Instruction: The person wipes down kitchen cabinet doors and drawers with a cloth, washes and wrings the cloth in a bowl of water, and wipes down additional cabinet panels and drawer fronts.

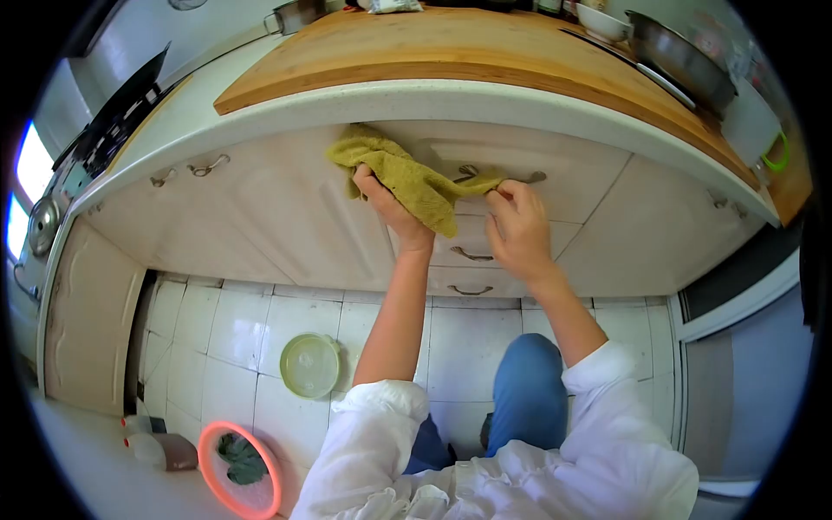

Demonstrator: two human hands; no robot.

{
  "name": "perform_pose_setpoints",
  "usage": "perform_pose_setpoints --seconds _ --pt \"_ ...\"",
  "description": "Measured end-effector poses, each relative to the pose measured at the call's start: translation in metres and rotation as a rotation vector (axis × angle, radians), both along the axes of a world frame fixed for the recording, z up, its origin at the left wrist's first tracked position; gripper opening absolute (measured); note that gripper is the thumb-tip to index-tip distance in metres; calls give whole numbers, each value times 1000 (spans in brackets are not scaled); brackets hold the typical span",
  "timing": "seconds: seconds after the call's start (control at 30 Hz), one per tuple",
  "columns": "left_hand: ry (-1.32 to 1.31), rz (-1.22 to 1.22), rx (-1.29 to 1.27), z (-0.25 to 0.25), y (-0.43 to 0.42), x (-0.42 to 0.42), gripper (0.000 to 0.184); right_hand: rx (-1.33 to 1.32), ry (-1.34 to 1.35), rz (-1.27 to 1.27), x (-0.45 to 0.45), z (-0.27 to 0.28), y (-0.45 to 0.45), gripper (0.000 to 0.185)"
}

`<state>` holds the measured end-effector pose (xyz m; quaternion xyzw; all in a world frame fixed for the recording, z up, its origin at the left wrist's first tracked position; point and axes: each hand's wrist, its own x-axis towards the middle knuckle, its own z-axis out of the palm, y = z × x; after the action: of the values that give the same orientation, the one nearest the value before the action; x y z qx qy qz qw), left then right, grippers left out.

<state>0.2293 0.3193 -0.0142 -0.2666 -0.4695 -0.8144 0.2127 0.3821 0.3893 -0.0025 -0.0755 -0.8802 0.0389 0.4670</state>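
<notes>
A yellow-green cloth (407,178) is stretched between my two hands against the cream cabinet front (329,225). My left hand (394,211) is wrapped round the bunched part of it, just below the countertop edge. The thin end of the cloth reaches across the top drawer's handle (537,177), where my right hand (520,221) pinches it with the fingertips. Part of that handle is hidden behind the cloth. Below my hands are the middle drawer handle (471,254) and the bottom drawer handle (471,290).
Above, a wooden board (433,52) lies on the white countertop (286,104), with a knife (650,76) and a metal bowl (680,61) at the right. On the tiled floor stand a green basin (310,365) and a pink-rimmed bin (208,451). A gas stove (108,130) is at left.
</notes>
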Motion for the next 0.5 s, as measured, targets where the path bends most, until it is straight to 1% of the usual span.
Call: perform_pose_setpoints --seconds 0.07,0.1,0.17,0.2,0.23,0.3,0.33,0.4,0.47,0.5 --pt "19 -24 -35 6 -11 10 39 19 38 -90 -1 5 -12 30" --pt "23 -51 -34 5 -15 8 39 38 84 -154 -3 10 -15 30" --pt "-66 -279 171 -1 -29 0 39 63 60 -232 -8 17 -11 27" --pt "-62 -289 166 -3 -36 -3 39 91 41 -281 -10 19 -12 25" --pt "-21 -270 166 1 -40 -8 42 92 54 -287 -12 21 -12 25" --pt "32 -256 159 7 -46 -14 46 -44 -113 -360 -15 21 -12 29" --pt "-72 -303 100 8 -49 -17 47 -51 -101 -365 -14 21 -13 29" --pt "-170 -348 46 9 -50 -25 48 -78 -80 -306 -10 23 -14 27" --pt "119 40 -326 6 -46 -33 56 -55 -69 -302 -5 19 -19 26" --pt "119 42 -318 6 -46 -34 56 -39 -63 -300 -1 16 -24 26"
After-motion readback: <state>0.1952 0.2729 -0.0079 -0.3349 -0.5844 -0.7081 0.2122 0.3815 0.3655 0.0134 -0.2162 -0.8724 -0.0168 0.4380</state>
